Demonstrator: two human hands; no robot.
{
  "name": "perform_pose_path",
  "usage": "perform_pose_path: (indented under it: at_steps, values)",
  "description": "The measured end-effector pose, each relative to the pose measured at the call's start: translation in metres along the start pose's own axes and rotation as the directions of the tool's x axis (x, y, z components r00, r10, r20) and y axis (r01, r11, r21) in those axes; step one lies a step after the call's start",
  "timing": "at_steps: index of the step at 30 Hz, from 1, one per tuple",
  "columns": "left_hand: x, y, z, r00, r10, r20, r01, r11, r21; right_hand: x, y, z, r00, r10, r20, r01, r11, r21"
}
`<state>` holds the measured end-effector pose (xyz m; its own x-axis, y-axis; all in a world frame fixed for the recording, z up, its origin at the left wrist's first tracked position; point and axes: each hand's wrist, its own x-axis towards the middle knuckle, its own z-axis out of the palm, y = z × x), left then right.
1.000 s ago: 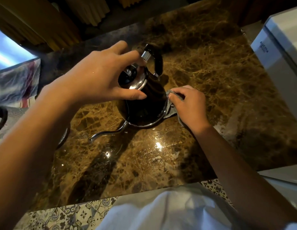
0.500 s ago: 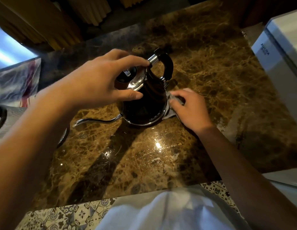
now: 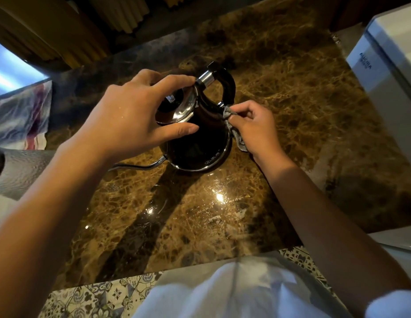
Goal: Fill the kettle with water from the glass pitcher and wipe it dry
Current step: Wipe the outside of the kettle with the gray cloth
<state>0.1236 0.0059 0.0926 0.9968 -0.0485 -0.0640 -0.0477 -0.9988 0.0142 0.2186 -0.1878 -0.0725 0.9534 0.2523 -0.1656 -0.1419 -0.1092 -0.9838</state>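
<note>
A black gooseneck kettle with a chrome lid and black handle stands on the brown marble counter. Its thin spout points left. My left hand grips the kettle's top around the lid, thumb on the near side. My right hand pinches a small grey cloth against the kettle's right side, just below the handle's base. The glass pitcher is not in view.
A white appliance stands at the right edge. A patterned cloth and a textured grey surface lie at the left. The counter's near edge meets patterned floor tiles. Curtains hang behind the counter.
The kettle has turned, its spout swinging from front-left to straight left. My right hand with the cloth rose from the kettle's base to the handle's lower joint.
</note>
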Motion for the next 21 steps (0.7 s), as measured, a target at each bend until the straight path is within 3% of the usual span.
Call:
perform_pose_path:
  at_steps: [9, 12, 14, 17, 21]
  values:
    - [0.000, -0.006, 0.004, 1.000, 0.007, -0.015, -0.007, 1.000, 0.006, -0.058, 0.008, -0.002, 0.986, -0.160, -0.041, 0.146, 0.960, -0.241]
    - [0.000, -0.010, 0.003, 1.000, 0.013, -0.002, -0.013, 1.000, -0.010, -0.084, 0.011, -0.005, 0.945, -0.325, -0.020, 0.305, 0.903, -0.303]
    - [0.000, -0.010, 0.003, 1.000, 0.012, 0.004, -0.012, 1.000, -0.017, -0.082, 0.007, -0.008, 0.945, -0.327, -0.018, 0.311, 0.912, -0.268]
    - [-0.001, -0.008, 0.003, 1.000, 0.000, 0.001, 0.001, 1.000, -0.027, -0.051, -0.018, -0.008, 0.966, -0.226, -0.125, 0.214, 0.971, -0.101]
    - [-0.004, -0.008, 0.003, 1.000, -0.013, -0.006, 0.013, 0.999, -0.030, -0.024, -0.040, 0.021, 0.936, -0.348, -0.062, 0.335, 0.930, -0.151]
